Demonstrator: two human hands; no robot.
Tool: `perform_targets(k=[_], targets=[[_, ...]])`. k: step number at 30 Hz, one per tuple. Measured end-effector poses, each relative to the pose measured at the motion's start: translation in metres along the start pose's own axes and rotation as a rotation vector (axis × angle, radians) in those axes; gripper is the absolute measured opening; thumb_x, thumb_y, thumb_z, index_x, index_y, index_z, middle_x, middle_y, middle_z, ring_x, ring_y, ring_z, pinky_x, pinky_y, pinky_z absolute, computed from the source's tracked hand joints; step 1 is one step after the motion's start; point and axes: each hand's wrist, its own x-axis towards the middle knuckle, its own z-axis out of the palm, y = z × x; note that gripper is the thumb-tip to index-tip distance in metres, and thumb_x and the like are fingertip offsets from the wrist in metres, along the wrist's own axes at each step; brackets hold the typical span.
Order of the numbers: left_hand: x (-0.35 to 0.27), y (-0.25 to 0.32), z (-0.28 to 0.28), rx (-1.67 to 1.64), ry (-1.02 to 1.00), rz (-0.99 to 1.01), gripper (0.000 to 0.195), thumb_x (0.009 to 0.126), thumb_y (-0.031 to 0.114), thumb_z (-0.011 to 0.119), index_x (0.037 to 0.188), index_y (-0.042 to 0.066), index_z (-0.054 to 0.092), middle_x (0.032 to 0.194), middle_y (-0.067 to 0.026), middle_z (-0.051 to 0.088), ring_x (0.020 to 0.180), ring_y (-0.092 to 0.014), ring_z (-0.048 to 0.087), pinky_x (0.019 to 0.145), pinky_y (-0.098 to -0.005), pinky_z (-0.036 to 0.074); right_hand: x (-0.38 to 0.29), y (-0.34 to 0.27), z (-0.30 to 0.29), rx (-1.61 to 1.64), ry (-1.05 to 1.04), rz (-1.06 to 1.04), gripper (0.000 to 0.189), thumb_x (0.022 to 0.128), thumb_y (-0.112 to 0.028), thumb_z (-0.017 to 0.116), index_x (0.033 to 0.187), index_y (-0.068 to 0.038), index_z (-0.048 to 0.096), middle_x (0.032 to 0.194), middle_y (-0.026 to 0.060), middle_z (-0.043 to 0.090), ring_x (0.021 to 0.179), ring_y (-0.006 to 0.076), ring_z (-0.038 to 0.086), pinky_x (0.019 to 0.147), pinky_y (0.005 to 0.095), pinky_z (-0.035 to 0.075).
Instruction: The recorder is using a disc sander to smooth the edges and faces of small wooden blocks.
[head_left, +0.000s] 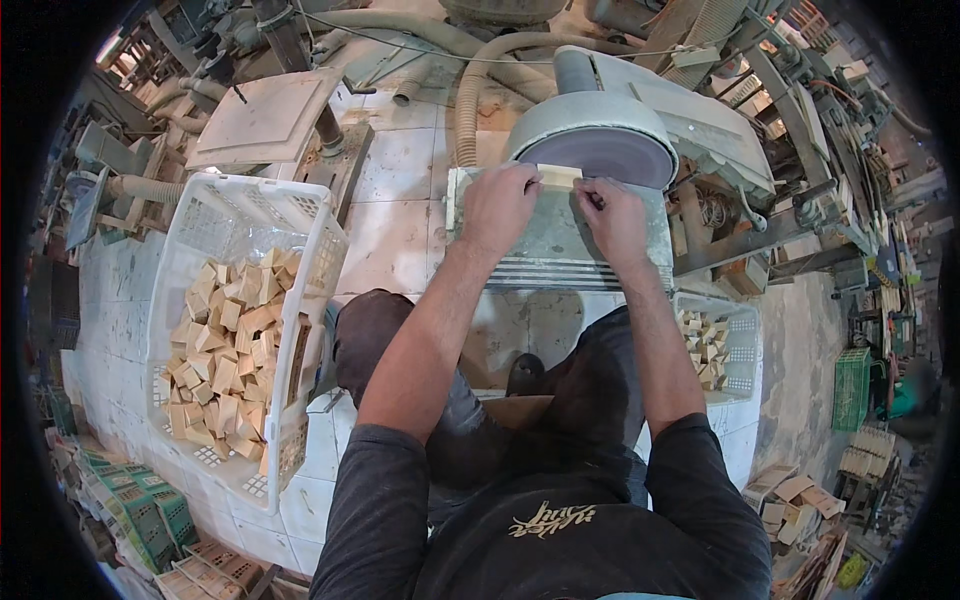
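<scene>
A small pale wood block (559, 177) lies on the metal work table (555, 225) of a disc sander, close against the sanding disc (607, 154) or touching it. My left hand (504, 201) grips the block's left end between bent fingers. At the block's right end is my right hand (615, 219), its thumb and fingertips pinched together at the corner; whether it grips the block or only touches it is unclear. A rounded metal guard (592, 111) covers the top of the disc.
A white plastic crate (161, 300) of cut wood blocks (225, 352) stands at left. A smaller white crate (742, 349) with blocks sits at right, below the sander. Ribbed dust hoses (466, 112) run behind the table. Machine frames crowd the right side.
</scene>
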Motion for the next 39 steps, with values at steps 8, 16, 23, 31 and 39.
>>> perform_targets(k=[8,16,23,31,39], targets=[[0.0,-0.015,-0.012,0.001,-0.003,-0.038,0.017,0.081,0.018,0.067,0.094,0.007,0.069,0.09,-0.0133,0.069,0.087,-0.033,0.065,0.076,-0.043,0.05,0.007,-0.019,0.009,-0.044,-0.012,-0.028,0.01,0.081,-0.01,0.068,0.08,-0.001,0.066,0.079,0.0145,0.065,0.073,0.0332,0.062,0.065,0.0408,0.049],[-0.004,-0.022,-0.032,-0.044,-0.007,-0.145,0.02,0.083,0.02,0.066,0.097,0.006,0.067,0.083,-0.0137,0.068,0.083,-0.03,0.065,0.07,-0.0423,0.051,0.011,-0.03,0.026,0.028,-0.022,-0.016,0.011,0.081,-0.011,0.068,0.082,-0.001,0.067,0.079,0.0163,0.065,0.072,0.034,0.062,0.066,0.0409,0.049],[-0.012,-0.028,-0.03,-0.925,-0.045,-0.306,0.029,0.088,0.005,0.061,0.116,-0.001,0.061,0.094,-0.0054,0.067,0.087,-0.011,0.063,0.069,-0.0242,0.053,-0.013,-0.058,0.022,0.746,0.112,0.375,0.023,0.086,0.003,0.066,0.107,0.002,0.058,0.099,0.0063,0.06,0.086,0.0115,0.063,0.076,0.0247,0.053],[-0.006,-0.011,-0.04,-1.137,-0.149,-0.279,0.028,0.091,0.004,0.058,0.119,0.0,0.062,0.105,-0.0059,0.065,0.09,-0.012,0.063,0.081,-0.0268,0.053,-0.028,-0.051,0.025,0.703,0.038,0.185,0.025,0.084,0.006,0.066,0.107,0.002,0.057,0.103,0.0075,0.057,0.094,0.0141,0.063,0.084,0.027,0.053],[-0.008,-0.002,-0.035,-1.286,-0.308,-0.274,0.045,0.092,0.008,0.061,0.135,0.004,0.05,0.121,-0.0043,0.059,0.099,-0.011,0.058,0.083,-0.0265,0.051,-0.025,-0.057,0.018,0.72,0.042,0.127,0.029,0.083,0.006,0.067,0.107,-0.001,0.052,0.11,0.0085,0.056,0.1,0.0153,0.06,0.086,0.0284,0.051]])
